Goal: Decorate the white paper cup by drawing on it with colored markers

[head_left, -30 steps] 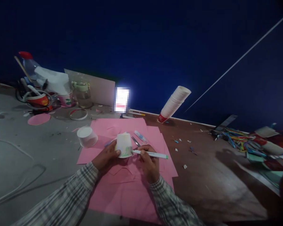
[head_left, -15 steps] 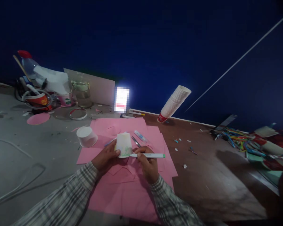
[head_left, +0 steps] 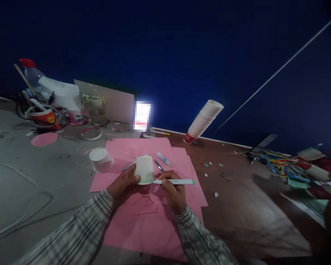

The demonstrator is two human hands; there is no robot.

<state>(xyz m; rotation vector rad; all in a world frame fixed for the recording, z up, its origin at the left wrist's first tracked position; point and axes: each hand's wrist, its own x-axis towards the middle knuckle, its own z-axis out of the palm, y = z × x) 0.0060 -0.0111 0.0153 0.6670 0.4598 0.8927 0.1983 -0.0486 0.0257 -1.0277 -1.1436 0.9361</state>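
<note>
A white paper cup (head_left: 145,167) with green drawn lines near its lower edge is gripped by my left hand (head_left: 124,184), thumb on its side. My right hand (head_left: 173,189) pinches a white marker (head_left: 179,182) with a green end. The marker's tip is at the cup's lower right, touching or very close. Under both hands lie pink paper sheets (head_left: 149,232). Just behind the cup are scissors (head_left: 159,165), partly hidden, and a clear tube with blue print (head_left: 164,159). Another white cup (head_left: 101,160) stands upside down at the left edge of the paper.
A tall leaning stack of paper cups (head_left: 202,122) stands by the blue wall. At left are a glass jar (head_left: 96,110), a tape ring (head_left: 91,133) and a pink paper disc (head_left: 44,139). A bright phone screen (head_left: 142,116) stands behind. Colourful strips (head_left: 278,162) pile up at right.
My right hand and the marker have shifted very slightly to the right along the cup. My left hand and the cup stay in nearly the same place.
</note>
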